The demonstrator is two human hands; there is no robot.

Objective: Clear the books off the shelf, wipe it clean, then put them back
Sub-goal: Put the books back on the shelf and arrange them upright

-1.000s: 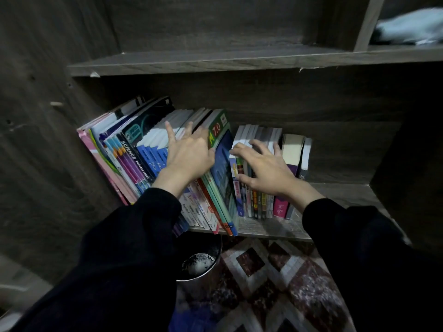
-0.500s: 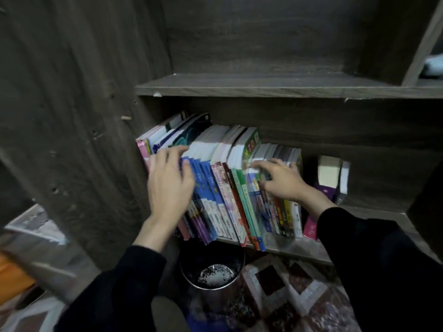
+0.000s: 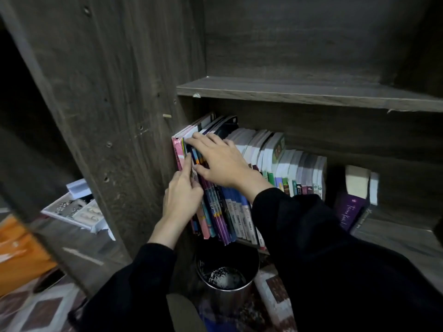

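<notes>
Books: we find colourful upright paperback books (image 3: pixel 239 214) mid-frame, under both hands.
Left hand (image 3: pixel 182 200): forefinger between spines, grasp unclear.
Right hand (image 3: pixel 220 161): released, flat atop.

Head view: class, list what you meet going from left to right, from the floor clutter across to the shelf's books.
Orange bag → white tray → side panel → pink book → purple book.
</notes>
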